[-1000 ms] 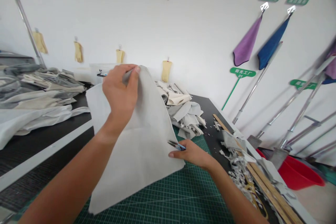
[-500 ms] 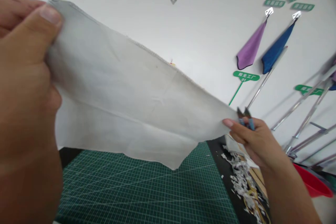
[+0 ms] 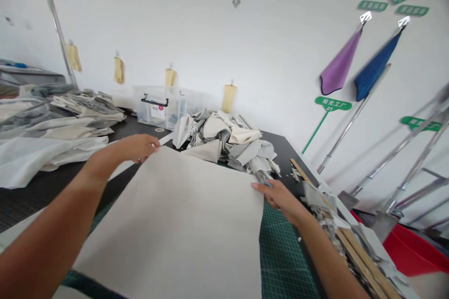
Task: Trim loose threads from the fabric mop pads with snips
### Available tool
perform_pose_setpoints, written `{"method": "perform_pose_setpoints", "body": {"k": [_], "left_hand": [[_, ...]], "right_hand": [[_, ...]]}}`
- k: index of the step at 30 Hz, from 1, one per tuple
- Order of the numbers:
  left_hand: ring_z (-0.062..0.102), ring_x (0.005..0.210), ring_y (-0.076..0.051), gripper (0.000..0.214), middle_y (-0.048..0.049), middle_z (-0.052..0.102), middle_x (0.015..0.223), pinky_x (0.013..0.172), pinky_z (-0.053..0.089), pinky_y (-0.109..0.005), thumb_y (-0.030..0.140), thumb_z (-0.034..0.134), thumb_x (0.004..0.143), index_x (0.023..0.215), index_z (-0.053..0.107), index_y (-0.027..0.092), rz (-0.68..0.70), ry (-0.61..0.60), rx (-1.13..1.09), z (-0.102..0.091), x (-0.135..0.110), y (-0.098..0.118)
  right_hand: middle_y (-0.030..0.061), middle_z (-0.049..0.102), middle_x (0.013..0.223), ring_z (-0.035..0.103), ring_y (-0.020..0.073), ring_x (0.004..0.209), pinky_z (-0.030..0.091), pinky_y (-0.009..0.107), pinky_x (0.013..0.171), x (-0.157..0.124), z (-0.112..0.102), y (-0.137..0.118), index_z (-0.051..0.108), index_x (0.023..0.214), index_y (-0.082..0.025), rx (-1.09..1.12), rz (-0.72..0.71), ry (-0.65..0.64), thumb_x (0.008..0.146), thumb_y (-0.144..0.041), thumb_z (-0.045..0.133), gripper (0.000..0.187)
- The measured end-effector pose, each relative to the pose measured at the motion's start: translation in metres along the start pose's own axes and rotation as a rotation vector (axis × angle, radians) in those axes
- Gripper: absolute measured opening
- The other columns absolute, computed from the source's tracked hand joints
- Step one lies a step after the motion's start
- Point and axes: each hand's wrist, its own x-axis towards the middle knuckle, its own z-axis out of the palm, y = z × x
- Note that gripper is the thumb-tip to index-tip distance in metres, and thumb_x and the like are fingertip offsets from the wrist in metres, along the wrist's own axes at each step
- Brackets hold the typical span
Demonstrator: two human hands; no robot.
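Observation:
A large pale grey fabric sheet (image 3: 182, 229) lies spread flat over the green cutting mat (image 3: 280, 252). My left hand (image 3: 136, 147) pinches the sheet's far left corner. My right hand (image 3: 277, 194) grips the far right corner and also holds small blue-handled snips (image 3: 264, 180), whose tips poke out past the fingers. Both hands are closed on the cloth.
A heap of grey and cream fabric pieces (image 3: 224, 142) sits just beyond the sheet, with a clear plastic box (image 3: 157, 110) behind it. Folded cloth stacks (image 3: 52, 126) lie at the left. Scraps and wooden rulers (image 3: 354, 243) run along the right edge above a red tub (image 3: 414, 252).
The sheet was held up in the air and stretched between both hands; now it is laid down flat on the mat, with both hands moved forward to its far corners.

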Motion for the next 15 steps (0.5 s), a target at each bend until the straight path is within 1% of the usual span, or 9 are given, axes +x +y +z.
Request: {"method": "perform_pose_setpoints", "body": {"k": [1,2,4,5,7,9,11,13,15], "left_hand": [[0.063,0.07,-0.018,0.031,-0.0017,0.07,0.073,0.068,0.052,-0.027,0.035,0.052,0.09,0.105,0.067,0.012,-0.021,-0.043,0.087,0.013,0.009,-0.003],[0.065,0.078,-0.02,0.027,-0.0037,0.073,0.081,0.074,0.051,-0.027,0.032,0.055,0.087,0.102,0.069,0.013,0.027,-0.055,0.163,0.025,0.015,-0.001],[0.066,0.093,-0.023,0.027,-0.0059,0.074,0.101,0.085,0.05,-0.029,0.035,0.053,0.09,0.101,0.071,0.018,0.196,-0.083,0.149,0.045,0.013,0.019],[0.065,0.103,-0.023,0.031,-0.0048,0.072,0.114,0.09,0.049,-0.028,0.039,0.049,0.094,0.108,0.071,0.022,0.315,-0.113,0.045,0.052,0.004,0.037],[0.063,0.113,-0.021,0.039,-0.0018,0.069,0.124,0.097,0.047,-0.028,0.047,0.041,0.099,0.118,0.069,0.028,0.528,-0.234,-0.161,0.059,-0.025,0.082],[0.064,0.113,-0.021,0.04,-0.0004,0.072,0.118,0.098,0.048,-0.028,0.052,0.042,0.099,0.119,0.07,0.031,0.689,-0.321,-0.306,0.055,-0.065,0.129],[0.066,0.11,-0.021,0.034,0.0008,0.074,0.11,0.097,0.049,-0.027,0.051,0.049,0.097,0.116,0.071,0.034,0.843,-0.338,-0.398,0.046,-0.105,0.164],[0.066,0.109,-0.019,0.031,0.0029,0.074,0.109,0.096,0.049,-0.026,0.047,0.048,0.099,0.119,0.07,0.039,0.953,-0.378,-0.408,0.04,-0.135,0.185],[0.066,0.111,-0.018,0.031,0.0038,0.073,0.112,0.097,0.048,-0.024,0.043,0.045,0.1,0.123,0.067,0.041,1.024,-0.377,-0.39,0.044,-0.147,0.193]], "right_hand": [[-0.0084,0.031,0.048,0.021,0.0068,0.044,0.013,0.024,0.044,0.01,0.006,0.015,0.051,0.071,-0.02,-0.027,0.012,-0.02,0.079,-0.059,0.071,0.045],[-0.0073,0.033,0.048,0.024,0.0073,0.045,0.016,0.023,0.045,0.02,0.011,0.029,0.053,0.07,-0.019,-0.058,0.018,-0.026,0.078,-0.058,0.071,0.044],[-0.004,0.041,0.051,0.034,0.0095,0.049,0.024,0.023,0.047,0.035,0.018,0.051,0.056,0.065,-0.018,-0.096,-0.008,-0.009,0.074,-0.055,0.074,0.043],[-0.0028,0.044,0.053,0.038,0.0107,0.051,0.027,0.023,0.049,0.041,0.019,0.059,0.057,0.065,-0.018,-0.1,-0.023,0.009,0.074,-0.054,0.075,0.041],[-0.0017,0.048,0.055,0.042,0.0125,0.054,0.031,0.024,0.052,0.046,0.019,0.069,0.06,0.067,-0.018,-0.081,-0.037,0.035,0.075,-0.053,0.073,0.038],[-0.0015,0.048,0.055,0.043,0.0127,0.053,0.032,0.025,0.052,0.046,0.018,0.073,0.063,0.071,-0.017,-0.05,-0.019,0.031,0.079,-0.052,0.07,0.037],[-0.0019,0.047,0.054,0.04,0.012,0.051,0.031,0.025,0.05,0.043,0.017,0.074,0.063,0.072,-0.016,-0.032,0.004,0.02,0.081,-0.052,0.069,0.037],[-0.0026,0.046,0.052,0.038,0.0111,0.049,0.029,0.025,0.049,0.039,0.018,0.073,0.063,0.07,-0.016,-0.035,0.006,0.025,0.08,-0.052,0.07,0.038],[-0.0023,0.046,0.051,0.038,0.011,0.048,0.03,0.025,0.048,0.036,0.019,0.071,0.063,0.068,-0.016,-0.041,-0.034,0.079,0.078,-0.05,0.072,0.037]]}}
